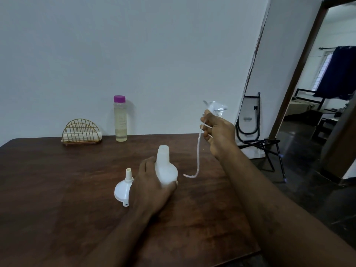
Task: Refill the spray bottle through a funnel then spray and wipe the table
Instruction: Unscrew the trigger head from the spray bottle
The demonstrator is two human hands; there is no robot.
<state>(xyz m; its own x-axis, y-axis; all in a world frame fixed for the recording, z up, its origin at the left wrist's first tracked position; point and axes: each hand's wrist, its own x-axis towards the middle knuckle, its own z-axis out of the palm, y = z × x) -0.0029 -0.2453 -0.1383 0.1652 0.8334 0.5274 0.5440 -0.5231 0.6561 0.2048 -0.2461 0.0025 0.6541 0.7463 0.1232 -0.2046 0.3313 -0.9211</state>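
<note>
A white spray bottle (166,166) stands on the dark wooden table (57,180) with its neck uncovered, and my left hand (152,187) grips its round body. My right hand (218,132) is raised to the right of the bottle and holds the clear spray head (215,107). The head's long dip tube (198,151) hangs down, its curled end just above the table. A white funnel (123,190) lies upside down on the table just left of my left hand. A clear refill bottle (120,120) with a purple cap and pale liquid stands at the table's back edge.
A gold wire holder (81,132) with a folded white cloth sits at the back left by the wall. The table's right edge runs near my right forearm. Beyond it are a folded black stand (250,120) and a doorway (308,93).
</note>
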